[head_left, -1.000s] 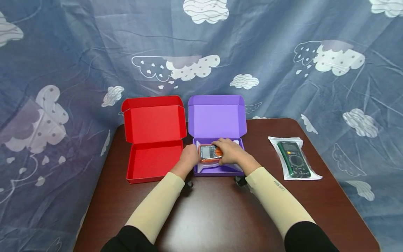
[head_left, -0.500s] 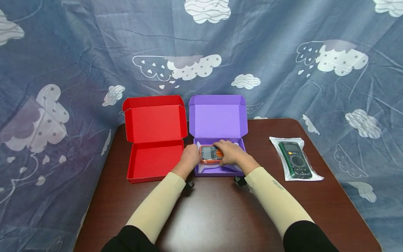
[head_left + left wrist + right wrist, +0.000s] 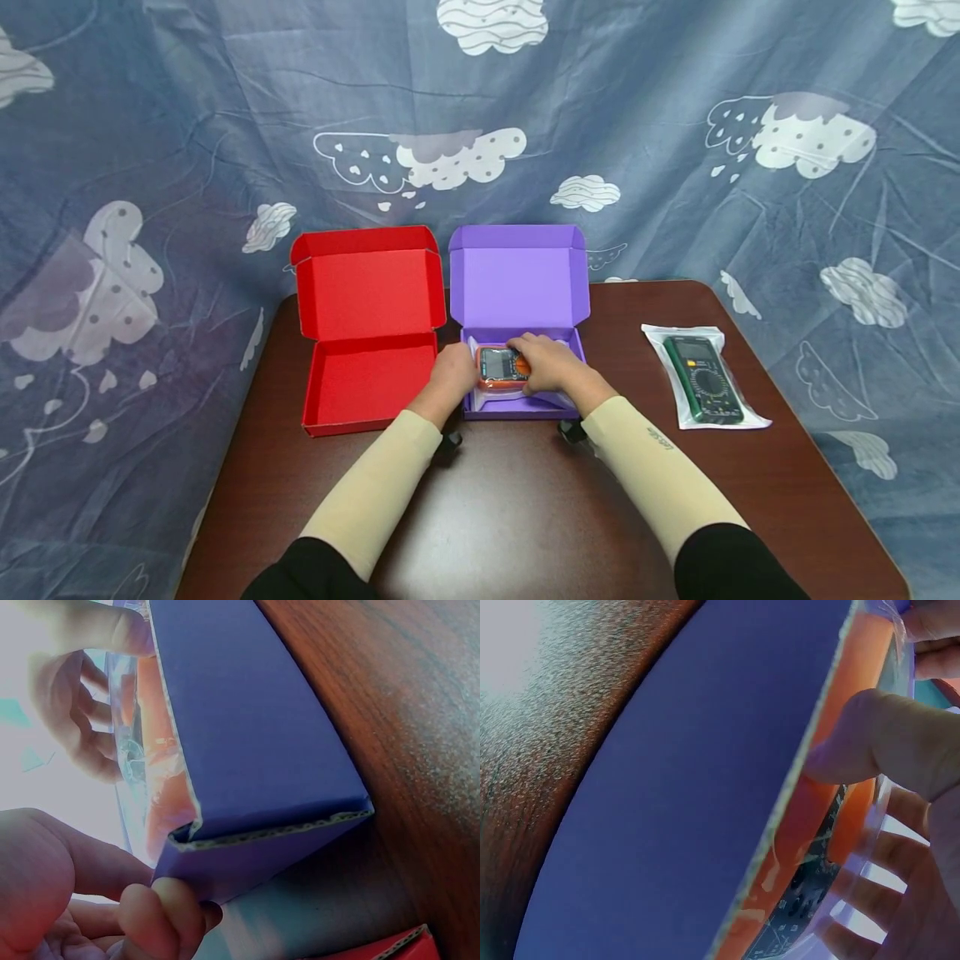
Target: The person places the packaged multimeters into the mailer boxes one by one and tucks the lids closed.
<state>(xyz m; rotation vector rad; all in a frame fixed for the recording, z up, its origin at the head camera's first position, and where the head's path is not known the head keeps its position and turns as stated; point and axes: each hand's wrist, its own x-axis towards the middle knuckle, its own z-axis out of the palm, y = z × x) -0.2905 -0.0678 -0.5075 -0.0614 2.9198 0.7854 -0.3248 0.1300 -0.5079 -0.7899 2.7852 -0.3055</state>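
An orange-rimmed digital multimeter (image 3: 497,364) in clear plastic wrap sits in the purple cardboard box (image 3: 519,287), whose lid stands up at the back. My right hand (image 3: 553,362) grips the multimeter's right end, thumb on the near side and fingers across the far side, as the right wrist view shows. At the box's left wall is my left hand (image 3: 452,370). Its thumb and curled fingers pinch that wall from both sides in the left wrist view. The box's front wall (image 3: 247,720) hides the multimeter's lower part there.
Left of the purple box, a red cardboard box (image 3: 371,296) stands with its lid raised. A green multimeter (image 3: 705,381) in a clear plastic bag lies on the right of the brown table (image 3: 525,508). A cloud-patterned curtain (image 3: 637,125) hangs behind.
Both hands keep their places on the box and multimeter. The multimeter's face tilts very slightly between the first frame and now; the boxes stay put.
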